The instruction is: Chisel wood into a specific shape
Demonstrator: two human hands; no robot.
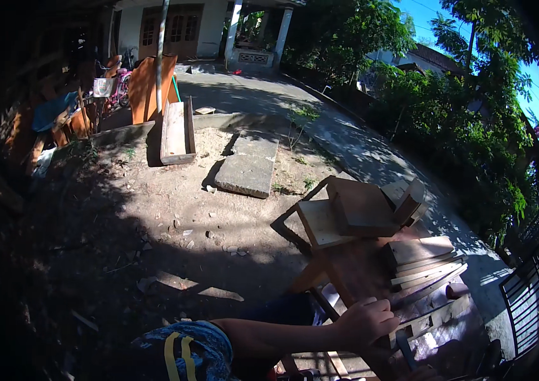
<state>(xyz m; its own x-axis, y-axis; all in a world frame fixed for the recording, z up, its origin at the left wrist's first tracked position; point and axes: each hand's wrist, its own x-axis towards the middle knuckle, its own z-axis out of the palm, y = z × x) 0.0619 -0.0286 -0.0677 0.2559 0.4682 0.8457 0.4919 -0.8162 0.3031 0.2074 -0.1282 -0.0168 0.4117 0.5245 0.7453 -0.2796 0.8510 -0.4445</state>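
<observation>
My left hand (368,322) is closed in a fist over the wooden worktable, its forearm reaching in from the lower left. Whatever it grips, if anything, is hidden. Beside it lies a pale wooden piece with square cut-outs (437,319). A dark, narrow, blade-like tool (404,349) slants down just right of the fist; which hand it belongs to I cannot tell. Low at the bottom edge, my right hand (424,373) shows only in part and in deep shade, with its fingers unclear.
Wooden blocks (361,204) and a stack of slats (431,272) sit on the worktable (348,270). Beyond are a concrete slab (250,166), a long wooden trough (176,134), a pole (161,63) and an orange-brown board (142,92). A black metal gate (532,305) stands right.
</observation>
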